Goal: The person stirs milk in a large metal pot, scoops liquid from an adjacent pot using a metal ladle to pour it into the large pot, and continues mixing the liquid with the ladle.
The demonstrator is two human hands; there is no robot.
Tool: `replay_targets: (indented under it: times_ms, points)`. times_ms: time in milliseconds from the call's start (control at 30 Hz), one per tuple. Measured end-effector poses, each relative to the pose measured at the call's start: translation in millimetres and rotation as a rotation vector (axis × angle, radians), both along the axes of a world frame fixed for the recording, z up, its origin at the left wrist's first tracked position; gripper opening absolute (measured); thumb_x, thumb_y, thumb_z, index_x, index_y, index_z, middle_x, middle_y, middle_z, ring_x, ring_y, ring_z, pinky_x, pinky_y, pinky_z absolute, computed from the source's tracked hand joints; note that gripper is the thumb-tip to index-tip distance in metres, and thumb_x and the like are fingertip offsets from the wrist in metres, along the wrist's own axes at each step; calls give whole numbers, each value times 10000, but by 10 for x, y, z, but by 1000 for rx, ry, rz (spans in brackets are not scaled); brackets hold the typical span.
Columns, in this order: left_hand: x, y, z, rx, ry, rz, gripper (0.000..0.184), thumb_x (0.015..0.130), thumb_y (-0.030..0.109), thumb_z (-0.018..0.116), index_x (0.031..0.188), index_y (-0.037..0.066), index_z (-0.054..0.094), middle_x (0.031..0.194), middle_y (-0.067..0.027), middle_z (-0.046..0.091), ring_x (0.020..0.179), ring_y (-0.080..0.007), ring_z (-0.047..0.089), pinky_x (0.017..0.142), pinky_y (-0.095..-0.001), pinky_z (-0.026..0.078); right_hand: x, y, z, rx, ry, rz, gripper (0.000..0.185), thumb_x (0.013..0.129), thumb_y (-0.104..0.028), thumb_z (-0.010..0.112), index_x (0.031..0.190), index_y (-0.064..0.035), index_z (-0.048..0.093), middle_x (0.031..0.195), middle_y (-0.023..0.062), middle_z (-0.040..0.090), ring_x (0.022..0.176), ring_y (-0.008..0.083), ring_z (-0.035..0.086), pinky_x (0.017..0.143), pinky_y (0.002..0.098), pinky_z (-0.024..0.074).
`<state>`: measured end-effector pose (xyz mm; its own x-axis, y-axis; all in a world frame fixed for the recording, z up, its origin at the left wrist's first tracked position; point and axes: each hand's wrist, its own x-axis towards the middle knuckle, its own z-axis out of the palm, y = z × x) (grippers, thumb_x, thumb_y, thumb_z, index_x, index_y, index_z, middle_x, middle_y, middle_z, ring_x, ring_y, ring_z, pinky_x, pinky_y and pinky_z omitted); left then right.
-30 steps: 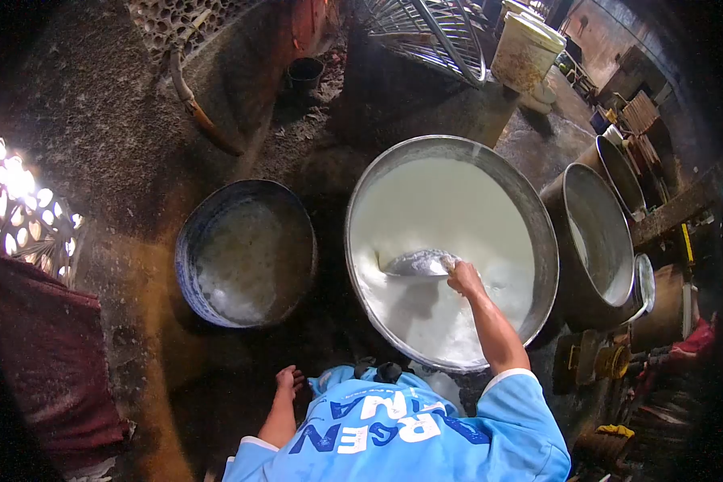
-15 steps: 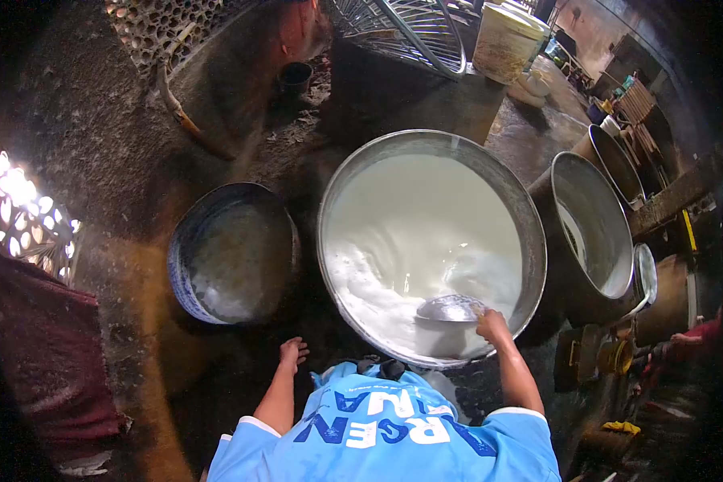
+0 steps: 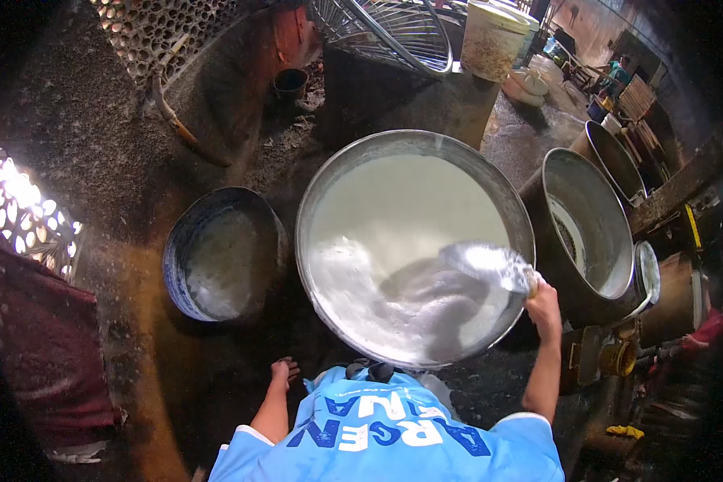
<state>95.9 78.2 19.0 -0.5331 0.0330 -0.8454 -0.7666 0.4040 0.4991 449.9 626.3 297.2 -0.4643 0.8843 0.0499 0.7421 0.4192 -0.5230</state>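
Note:
A wide round metal vat (image 3: 307, 233) holds white liquid with foam along its near part. My right hand (image 3: 545, 305) grips the handle of a shiny metal scoop (image 3: 484, 263) near the vat's right rim. The scoop is blurred and hangs over the liquid, casting a shadow on it. Away from the vat, my left hand (image 3: 284, 370) is held low at the left of my body, fingers apart and holding nothing. Up and left of that hand stands a smaller bluish tub (image 3: 186, 277) with cloudy liquid and some foam inside.
Two deep metal pots (image 3: 590, 221) stand right of the vat. A stained white bucket (image 3: 490, 42) and a wire-framed object (image 3: 390, 36) are beyond it. A dark small bucket (image 3: 290, 83) stands by the wall, and dark red cloth (image 3: 52, 345) hangs at the left.
My right hand has moved right with the scoop, which has risen out of the liquid. The foam has swirled. The view has shifted a little, and my left hand still hangs low.

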Motion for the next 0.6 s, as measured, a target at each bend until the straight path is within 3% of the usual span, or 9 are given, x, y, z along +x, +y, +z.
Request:
replay_targets:
  times_ms: [33,67,100,133,200,267,433,600]
  points:
    - [35,-22,-7,1,2,7,305,866,197,379,1104,106,547,939,-93,632,753,-236,618,688,-402,454,-29,158,-319,158,114,30,375,644,-22,522,1015,15,567,724,220,617,668,329,643,568,409,490]
    - [73,-47,-3,7,5,10,302,865,195,382,1100,104,548,937,-94,632,748,-236,618,684,-403,455,-131,204,-456,102,-66,-164,351,649,-42,519,991,18,568,777,251,614,744,377,637,632,435,495]
    - [98,-57,6,16,8,14,298,865,194,385,1095,102,550,935,-94,633,744,-236,618,680,-404,455,-215,265,-613,3,-54,-227,331,644,-69,552,963,16,576,764,245,619,743,369,638,643,430,503]
    - [104,-44,18,29,13,21,294,864,192,387,1091,100,552,932,-94,633,739,-236,617,676,-405,455,-197,421,-936,29,-94,-238,307,640,-64,575,938,8,591,708,195,631,648,321,646,558,415,513]
    - [126,-82,74,29,21,35,286,862,179,396,1084,94,555,916,-98,634,732,-234,616,645,-397,461,-357,349,-1023,-268,-80,-244,263,647,-51,584,901,15,597,657,139,618,545,242,623,450,376,499]
    - [136,-109,93,38,31,58,281,859,166,404,1082,89,556,899,-104,634,719,-231,615,611,-387,465,-499,89,-947,-369,-19,-233,231,662,-40,567,881,30,588,628,113,593,490,186,585,387,337,469]
    - [109,-272,18,49,50,107,263,857,144,431,1068,49,556,869,-132,628,667,-234,612,556,-372,486,-660,-369,-1268,-538,69,-189,219,641,-51,557,841,36,572,571,102,559,439,185,544,363,324,436]
    - [-37,-214,25,64,83,68,284,854,138,467,1085,-6,547,886,-159,624,699,-251,615,634,-396,518,-859,-721,-1671,-627,15,-148,200,620,-56,558,800,30,568,550,98,550,415,187,530,363,326,438]
